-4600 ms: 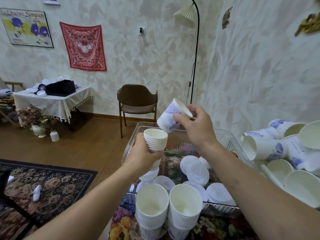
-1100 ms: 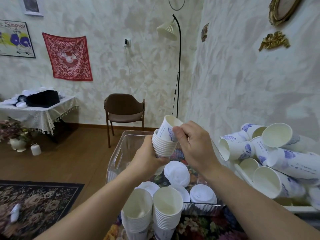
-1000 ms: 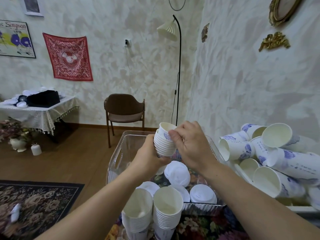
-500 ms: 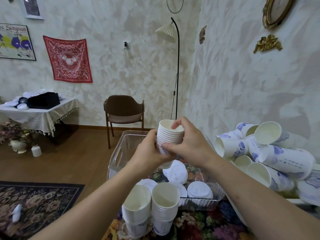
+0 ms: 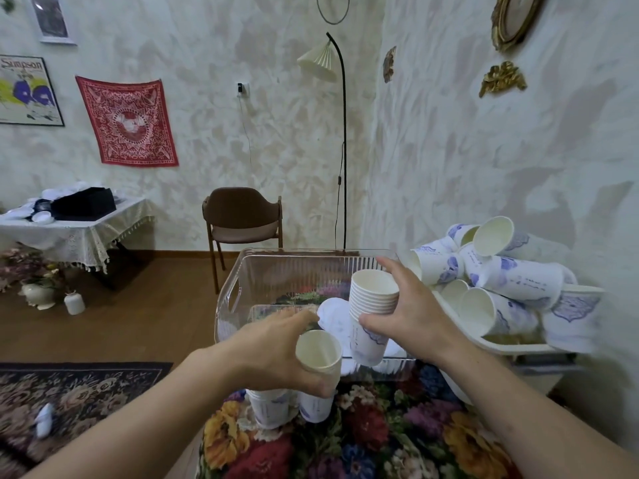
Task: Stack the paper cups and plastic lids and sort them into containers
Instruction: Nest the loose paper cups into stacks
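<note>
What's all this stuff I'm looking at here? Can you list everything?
cup stack: one, white with blue print, held above the clear bin
table stacks: two, white, on the floral cloth
clear bin: one, transparent, behind the stacks
lids: several, white, inside the clear bin
loose cups: many, white and blue, piled at right
chair: one, brown, by the wall
floor lamp: one, white shade
left hand: grips a table stack
right hand: holds the cup stack
</note>
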